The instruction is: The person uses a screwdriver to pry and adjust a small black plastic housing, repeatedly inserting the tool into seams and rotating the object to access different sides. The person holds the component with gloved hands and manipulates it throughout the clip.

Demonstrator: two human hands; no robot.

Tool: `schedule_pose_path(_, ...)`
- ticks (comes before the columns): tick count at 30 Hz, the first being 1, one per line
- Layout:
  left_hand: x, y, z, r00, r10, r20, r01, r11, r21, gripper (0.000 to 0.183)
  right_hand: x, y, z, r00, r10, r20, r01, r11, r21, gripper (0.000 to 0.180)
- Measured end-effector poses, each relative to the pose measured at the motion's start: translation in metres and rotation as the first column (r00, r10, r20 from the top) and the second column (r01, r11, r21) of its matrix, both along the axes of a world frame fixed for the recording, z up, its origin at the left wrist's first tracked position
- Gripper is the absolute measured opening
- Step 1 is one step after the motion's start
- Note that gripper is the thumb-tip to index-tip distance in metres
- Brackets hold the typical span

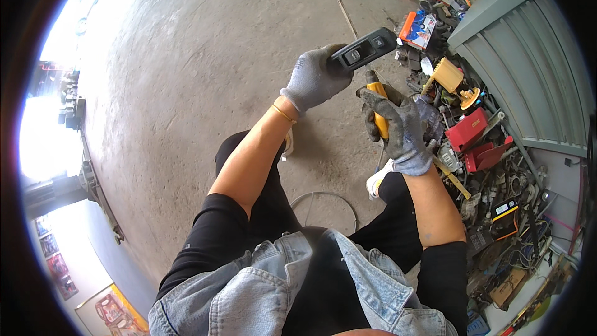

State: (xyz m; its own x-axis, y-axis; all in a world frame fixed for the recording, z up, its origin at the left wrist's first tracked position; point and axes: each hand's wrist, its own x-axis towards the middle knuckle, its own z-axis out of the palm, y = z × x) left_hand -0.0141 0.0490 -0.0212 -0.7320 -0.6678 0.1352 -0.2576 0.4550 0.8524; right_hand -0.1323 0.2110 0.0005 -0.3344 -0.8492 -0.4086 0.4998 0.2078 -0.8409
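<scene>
My gloved left hand (322, 77) grips one end of a long black plastic panel (383, 41), which looks like a car's window-switch panel with buttons set in it. Just below and to the right of the panel, my gloved right hand (396, 116) is closed around a slim yellow handheld tool (378, 112) with a dark nose. The tool's nose points up at the panel's underside edge; whether its tip touches cannot be told. A thin line runs down from the tool's lower end. Both gloves are grey, with dark coating on the right palm and fingers.
Along the right lies a heap of scrap parts, with an orange-and-blue box (417, 30), a yellow plastic part (448, 74) and red plastic pieces (468, 129). A grey metal panel (527, 70) stands beyond. On the concrete floor are a thin strip (344, 11) and a looped hose (324, 192).
</scene>
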Motion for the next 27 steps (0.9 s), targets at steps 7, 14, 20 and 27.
schedule_pose_path(7, -0.007, 0.001, -0.006, 0.996, 0.022, -0.092, -0.034, 0.99, -0.135, 0.035, 0.006, 0.0, -0.007, 0.998, -0.068, -0.019, 0.066, 0.995, -0.07, 0.025)
schedule_pose_path(14, -0.009, 0.002, -0.013, 0.998, 0.037, -0.052, -0.038, 0.999, -0.035, 0.041, 0.007, -0.001, -0.003, 0.997, -0.077, -0.033, 0.077, 0.997, 0.005, 0.019)
schedule_pose_path(20, -0.014, -0.001, -0.017, 0.99, 0.079, -0.114, -0.11, 0.948, -0.298, 0.04, 0.011, -0.004, -0.014, 0.91, -0.094, -0.405, 0.068, 0.995, -0.077, 0.022)
schedule_pose_path(27, -0.008, -0.008, -0.017, 0.996, -0.069, 0.053, 0.057, 0.978, 0.201, 0.033, 0.003, -0.004, -0.024, 0.82, -0.064, -0.569, 0.017, 0.996, -0.087, 0.028)
